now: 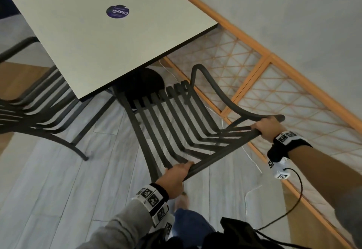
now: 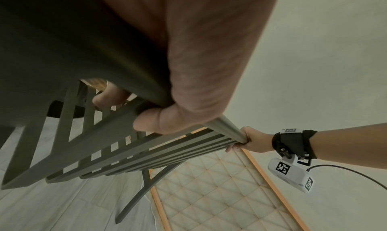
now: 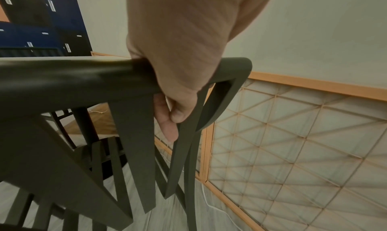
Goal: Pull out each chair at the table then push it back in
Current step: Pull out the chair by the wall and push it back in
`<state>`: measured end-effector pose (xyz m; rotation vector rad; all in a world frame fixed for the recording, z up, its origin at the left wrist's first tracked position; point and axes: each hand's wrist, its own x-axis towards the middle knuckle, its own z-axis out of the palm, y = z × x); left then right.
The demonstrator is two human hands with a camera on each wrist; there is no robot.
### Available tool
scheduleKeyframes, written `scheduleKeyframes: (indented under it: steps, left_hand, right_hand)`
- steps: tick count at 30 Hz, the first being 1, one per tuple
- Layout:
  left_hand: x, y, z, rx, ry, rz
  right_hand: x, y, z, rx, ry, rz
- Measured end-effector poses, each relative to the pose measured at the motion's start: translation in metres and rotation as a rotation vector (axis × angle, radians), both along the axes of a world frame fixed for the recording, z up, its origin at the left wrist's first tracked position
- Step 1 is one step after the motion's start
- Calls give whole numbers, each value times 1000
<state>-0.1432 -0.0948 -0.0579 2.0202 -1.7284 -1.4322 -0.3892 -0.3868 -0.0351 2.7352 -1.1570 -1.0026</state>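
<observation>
A dark slatted chair [image 1: 176, 119] stands in front of me, its seat drawn out from under the pale square table [image 1: 82, 38]. My left hand [image 1: 176, 174] grips the left end of the chair's top rail [image 2: 100, 55], fingers curled under it. My right hand [image 1: 264, 127] grips the right end of the same rail [image 3: 73, 79], by the armrest [image 1: 219, 91], with fingers [image 3: 167, 118] wrapped below. A second dark slatted chair [image 1: 37, 107] sits at the table's left side, partly tucked under.
A wall panel with an orange wooden frame [image 1: 252, 74] and lattice runs close along the chair's right side. A white cable [image 1: 252, 160] lies on the grey plank floor [image 1: 58, 180]. The table's round black base [image 1: 145, 84] sits under the top. Blue lockers [image 3: 41, 19] stand beyond.
</observation>
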Motion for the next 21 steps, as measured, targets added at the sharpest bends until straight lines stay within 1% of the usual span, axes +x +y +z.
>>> scheduleKeyframes:
  steps: [5, 9, 16, 21]
  left_hand:
    - [2, -29, 3, -35, 22, 47]
    - [14, -48, 4, -74, 27, 109]
    - [43, -85, 2, -63, 25, 165]
    - [57, -102, 6, -61, 22, 176]
  right_hand:
    - [22, -34, 7, -5, -16, 30]
    - [45, -60, 7, -11, -37, 59]
    - [80, -105, 3, -8, -55, 68]
    - [101, -123, 7, 5, -82, 84]
